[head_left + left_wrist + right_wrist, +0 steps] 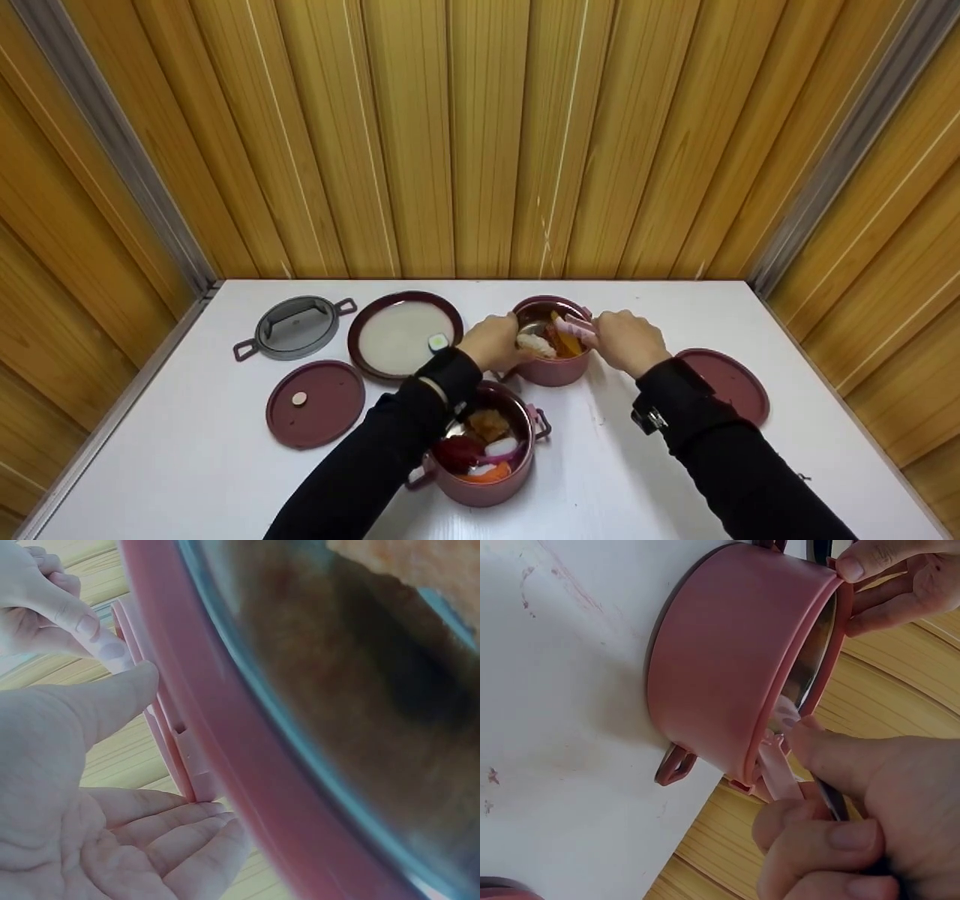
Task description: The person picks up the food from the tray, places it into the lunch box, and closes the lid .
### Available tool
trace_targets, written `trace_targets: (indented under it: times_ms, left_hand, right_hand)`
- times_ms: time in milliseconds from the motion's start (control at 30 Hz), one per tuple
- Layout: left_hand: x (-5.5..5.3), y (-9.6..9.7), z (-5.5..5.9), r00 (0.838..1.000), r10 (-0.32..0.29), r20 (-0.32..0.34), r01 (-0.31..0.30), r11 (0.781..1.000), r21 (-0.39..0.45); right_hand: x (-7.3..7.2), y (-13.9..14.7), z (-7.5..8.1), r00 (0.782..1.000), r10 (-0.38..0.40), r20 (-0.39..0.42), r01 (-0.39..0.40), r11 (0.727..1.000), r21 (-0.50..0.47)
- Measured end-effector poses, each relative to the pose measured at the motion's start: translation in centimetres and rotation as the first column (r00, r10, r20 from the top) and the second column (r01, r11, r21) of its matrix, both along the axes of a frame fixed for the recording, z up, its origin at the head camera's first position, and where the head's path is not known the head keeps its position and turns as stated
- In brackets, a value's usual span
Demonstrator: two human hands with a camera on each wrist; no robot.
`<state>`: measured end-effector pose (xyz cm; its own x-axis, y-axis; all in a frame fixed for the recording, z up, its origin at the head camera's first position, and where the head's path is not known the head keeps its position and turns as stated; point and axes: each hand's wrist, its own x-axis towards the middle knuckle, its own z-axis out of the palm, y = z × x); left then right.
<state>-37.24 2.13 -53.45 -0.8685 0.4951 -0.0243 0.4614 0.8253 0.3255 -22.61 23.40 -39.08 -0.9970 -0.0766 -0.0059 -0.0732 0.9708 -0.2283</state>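
Observation:
At the back, my left hand [491,343] grips the rim of a dark pink pot [555,371], thumb and fingers on either side of its edge. My right hand [630,343] is at the pot's right rim, pinching a pale pink piece with purple spots [786,711]. Part of a thin dark thing [831,799] shows in the same fist. Inside this pot are a whitish piece [535,345] and a yellow piece [570,343]. A second pink pot [484,493] stands nearer, below my left wrist, holding a brown piece [487,424], a dark red piece [457,454] and an orange piece [491,473].
Back left, a grey lid [296,330] with side handles lies beside a maroon-rimmed plate [397,337] bearing a small sushi roll piece [439,343]. A dark red disc [322,412] with a small round piece lies in front. Another red disc [727,382] lies right, partly behind my sleeve.

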Motion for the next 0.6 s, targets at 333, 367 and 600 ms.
trace_targets:
  times_ms: [333, 367, 600]
  left_hand:
    - [0.8, -0.1, 0.6, 1.000, 0.022, 0.008, -0.022, 1.000, 0.020]
    - [1.2, -0.1, 0.9, 1.000, 0.023, 0.002, -0.024, 0.999, 0.024]
    - [3.4, -0.7, 3.7, 1.000, 0.022, 0.002, -0.022, 0.999, 0.048]
  right_hand:
    - [0.4, 0.2, 0.4, 0.999, 0.014, -0.034, -0.014, 1.000, 0.018]
    - [0.5, 0.2, 0.5, 0.999, 0.013, -0.036, -0.012, 1.000, 0.015]
    - [0.4, 0.3, 0.8, 1.000, 0.004, -0.018, -0.004, 1.000, -0.010]
